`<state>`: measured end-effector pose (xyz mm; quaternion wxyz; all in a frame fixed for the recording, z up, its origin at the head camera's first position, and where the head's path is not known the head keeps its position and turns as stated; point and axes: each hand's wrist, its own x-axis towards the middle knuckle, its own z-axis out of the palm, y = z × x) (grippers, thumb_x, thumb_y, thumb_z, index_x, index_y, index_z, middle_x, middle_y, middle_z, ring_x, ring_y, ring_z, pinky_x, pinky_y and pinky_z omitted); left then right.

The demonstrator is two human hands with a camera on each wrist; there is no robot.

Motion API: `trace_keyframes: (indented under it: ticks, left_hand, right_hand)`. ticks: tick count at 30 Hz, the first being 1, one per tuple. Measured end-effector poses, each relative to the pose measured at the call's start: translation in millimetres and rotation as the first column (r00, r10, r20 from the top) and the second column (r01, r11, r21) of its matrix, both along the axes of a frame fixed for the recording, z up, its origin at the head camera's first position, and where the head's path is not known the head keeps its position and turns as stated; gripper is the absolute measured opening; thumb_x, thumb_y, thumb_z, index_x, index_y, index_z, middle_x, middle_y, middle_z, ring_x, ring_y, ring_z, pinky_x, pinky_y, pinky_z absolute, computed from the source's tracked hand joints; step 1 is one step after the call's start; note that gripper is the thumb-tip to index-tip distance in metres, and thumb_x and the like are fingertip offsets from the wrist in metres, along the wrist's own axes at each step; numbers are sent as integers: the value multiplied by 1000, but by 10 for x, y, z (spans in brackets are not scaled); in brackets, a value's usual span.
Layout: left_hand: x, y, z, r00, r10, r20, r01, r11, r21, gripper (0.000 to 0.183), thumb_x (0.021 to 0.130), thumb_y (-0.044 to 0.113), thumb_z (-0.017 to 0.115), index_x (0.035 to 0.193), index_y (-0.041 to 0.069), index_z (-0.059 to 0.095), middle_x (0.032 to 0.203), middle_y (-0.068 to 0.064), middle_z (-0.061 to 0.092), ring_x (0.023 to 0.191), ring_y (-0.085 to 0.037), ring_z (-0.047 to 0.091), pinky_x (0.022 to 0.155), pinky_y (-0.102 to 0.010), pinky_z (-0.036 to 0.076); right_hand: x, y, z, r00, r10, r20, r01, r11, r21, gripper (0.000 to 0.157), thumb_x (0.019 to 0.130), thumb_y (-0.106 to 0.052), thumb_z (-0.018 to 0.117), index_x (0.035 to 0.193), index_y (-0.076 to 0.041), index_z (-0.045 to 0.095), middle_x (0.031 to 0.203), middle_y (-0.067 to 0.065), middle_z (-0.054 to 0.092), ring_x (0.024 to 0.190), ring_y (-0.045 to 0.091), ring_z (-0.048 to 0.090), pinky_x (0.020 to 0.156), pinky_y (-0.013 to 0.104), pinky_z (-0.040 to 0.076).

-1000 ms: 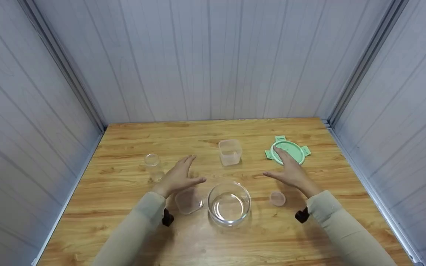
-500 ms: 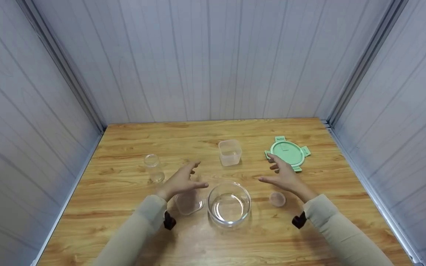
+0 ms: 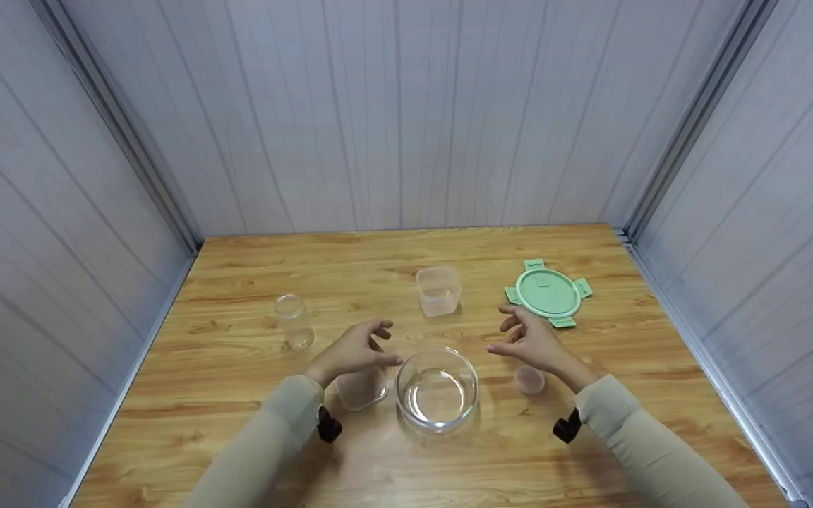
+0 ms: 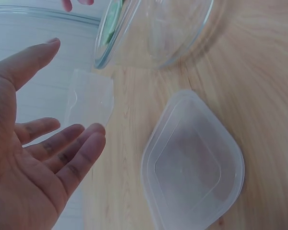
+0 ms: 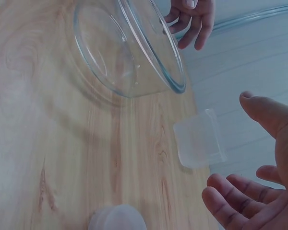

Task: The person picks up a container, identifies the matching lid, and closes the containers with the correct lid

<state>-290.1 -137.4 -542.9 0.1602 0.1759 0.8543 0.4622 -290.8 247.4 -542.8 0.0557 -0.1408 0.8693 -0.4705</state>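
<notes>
A round clear glass bowl point(image 3: 437, 423) stands on the wooden table between the two hands. The left hand point(image 3: 351, 351) hovers at the bowl's upper left, thumb apart from loosely bent fingers, holding nothing. Beneath it lies a translucent square lid point(image 4: 194, 163), partly covered by the hand in the head view. On the other side, the right hand point(image 3: 535, 344) hangs in the air with thumb and fingers apart, nothing in its grasp. A small round translucent lid or cup point(image 3: 530, 380) sits under its wrist. Neither hand touches the bowl.
A translucent square container point(image 3: 440, 291) stands behind the bowl. At the left is a clear jar point(image 3: 294, 322). A green round lid with side flaps point(image 3: 549, 292) lies at the right, beyond the right hand. Pale panel walls point(image 3: 406, 120) enclose the wooden table point(image 3: 237, 437).
Both hands have drawn inward and slightly nearer the body, toward the glass bowl, their fingers bending more. The green lid is less covered by the right hand. The objects have stayed put.
</notes>
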Motion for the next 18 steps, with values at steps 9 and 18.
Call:
trace_keyframes:
  ticks: [9, 18]
  left_hand:
    - [24, 56, -53, 999, -33, 10, 33, 999, 12, 79, 92, 27, 88, 154, -4, 52, 137, -29, 66, 102, -28, 70, 93, -44, 62]
    - [59, 110, -106, 997, -54, 55, 52, 998, 38, 74, 92, 19, 87, 153, -5, 52, 134, -26, 67, 97, -25, 69, 87, -40, 62]
  right_hand:
    - [54, -76, -72, 996, 41, 78, -36, 998, -60, 76, 95, -15, 87, 155, 8, 46, 121, 29, 64, 90, 23, 66, 73, 20, 55]
    - [84, -121, -157, 990, 107, 87, -101, 992, -74, 76, 92, -18, 90, 149, 11, 50, 109, 23, 66, 82, 23, 65, 71, 20, 54]
